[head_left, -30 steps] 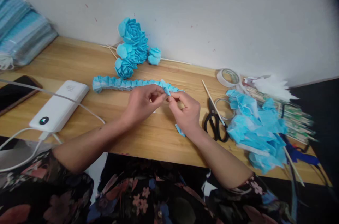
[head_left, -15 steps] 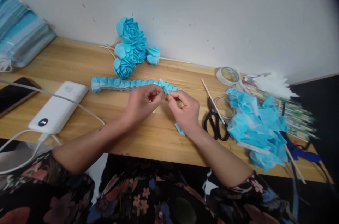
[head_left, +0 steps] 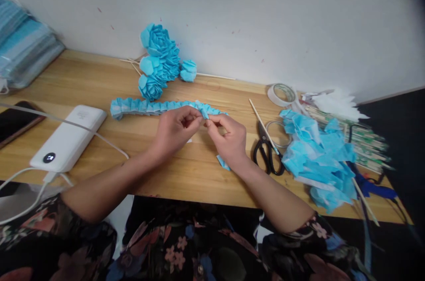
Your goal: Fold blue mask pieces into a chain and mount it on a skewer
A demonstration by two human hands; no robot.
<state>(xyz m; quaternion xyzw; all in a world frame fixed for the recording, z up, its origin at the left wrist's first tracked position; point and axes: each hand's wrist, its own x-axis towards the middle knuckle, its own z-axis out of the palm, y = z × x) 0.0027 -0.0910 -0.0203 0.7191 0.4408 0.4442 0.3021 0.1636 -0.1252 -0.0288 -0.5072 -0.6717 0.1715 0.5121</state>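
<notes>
The left hand [head_left: 174, 132] and right hand [head_left: 232, 139] are pinching a small folded blue piece [head_left: 203, 112] between their fingertips, just in front of a row of pleated blue pieces [head_left: 136, 106] lying across the wooden tabletop [head_left: 192, 177], while black-handled scissors [head_left: 264, 140] are resting beside the right hand.

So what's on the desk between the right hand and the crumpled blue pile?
Head view: from the right hand to the blue pile, black scissors with a thin stick across them, and a pale ring.
</notes>
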